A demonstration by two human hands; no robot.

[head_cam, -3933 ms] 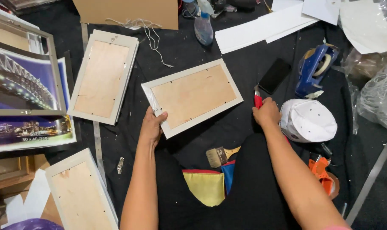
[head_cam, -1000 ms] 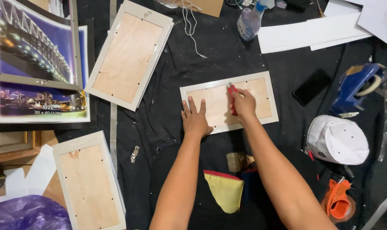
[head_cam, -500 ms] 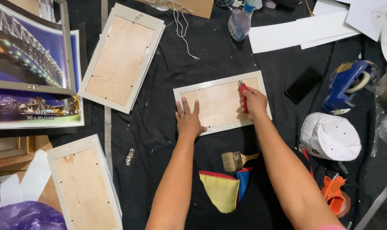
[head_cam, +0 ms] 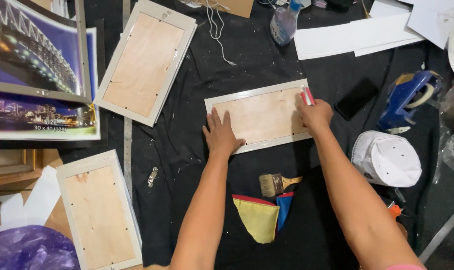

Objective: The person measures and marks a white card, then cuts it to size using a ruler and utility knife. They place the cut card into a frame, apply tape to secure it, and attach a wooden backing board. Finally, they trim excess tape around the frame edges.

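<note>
The left hand (head_cam: 221,134) lies flat, fingers apart, on the lower left corner of the frame (head_cam: 262,116), which rests back-up mid-desk on black cloth (head_cam: 237,60). The right hand (head_cam: 314,116) has its fingers clamped on a red tool (head_cam: 307,96) at the frame's upper right corner. A brush (head_cam: 278,183) lies just below; a phone (head_cam: 357,98) sits to the right.
</note>
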